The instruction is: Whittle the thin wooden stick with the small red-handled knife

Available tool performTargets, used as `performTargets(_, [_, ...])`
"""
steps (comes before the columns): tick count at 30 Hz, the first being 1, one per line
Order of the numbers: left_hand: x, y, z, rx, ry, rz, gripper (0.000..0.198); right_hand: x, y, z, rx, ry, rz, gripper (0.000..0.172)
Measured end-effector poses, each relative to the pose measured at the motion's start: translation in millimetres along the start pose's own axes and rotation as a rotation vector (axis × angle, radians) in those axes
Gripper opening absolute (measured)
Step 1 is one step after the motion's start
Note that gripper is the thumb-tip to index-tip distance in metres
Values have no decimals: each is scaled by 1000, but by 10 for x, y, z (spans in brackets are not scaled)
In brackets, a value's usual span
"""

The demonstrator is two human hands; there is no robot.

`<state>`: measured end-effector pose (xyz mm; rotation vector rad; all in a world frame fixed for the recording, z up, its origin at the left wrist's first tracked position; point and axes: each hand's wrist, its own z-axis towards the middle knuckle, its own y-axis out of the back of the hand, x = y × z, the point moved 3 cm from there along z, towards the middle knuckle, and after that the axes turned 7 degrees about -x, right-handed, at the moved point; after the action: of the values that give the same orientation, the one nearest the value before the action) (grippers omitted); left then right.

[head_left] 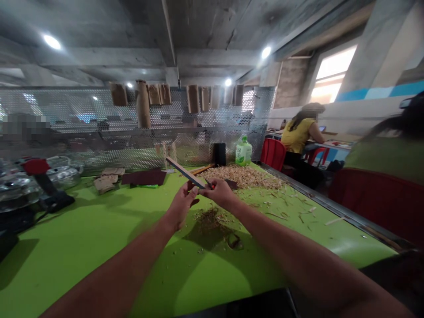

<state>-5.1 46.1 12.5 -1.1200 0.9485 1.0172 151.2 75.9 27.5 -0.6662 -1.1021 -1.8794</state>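
Note:
My left hand [183,204] is closed around the near end of a long flat wooden stick [185,172], which slants up and away to the left over the green table [99,247]. Touching the stick from the right, my right hand [220,192] is closed on a small knife with a red bit [210,184] showing at the fingers. Both hands meet above a small heap of wood shavings [210,218].
A bigger pile of shavings [243,174] lies at the far right of the table, by a green bottle [243,151] and a black speaker [219,154]. A red-topped tool [41,179] stands left. A perforated metal screen backs the table. Red chairs and two seated people are on the right.

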Motion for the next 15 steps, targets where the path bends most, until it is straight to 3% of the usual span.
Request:
performTargets(4, [18, -42, 1, -51, -1, -55, 29, 129, -150, -157, 67, -24, -73, 30])
performTargets(9, [20, 26, 90, -171, 58, -151, 13, 171, -162, -190, 199, 24, 34, 34])
performTargets(12, [-29, 60, 90, -197, 131, -184, 6, 112, -68, -117, 167, -17, 101, 40])
performTargets(15, [-68, 29, 25, -146, 230, -233, 4, 50, 11, -38, 72, 41, -18, 30])
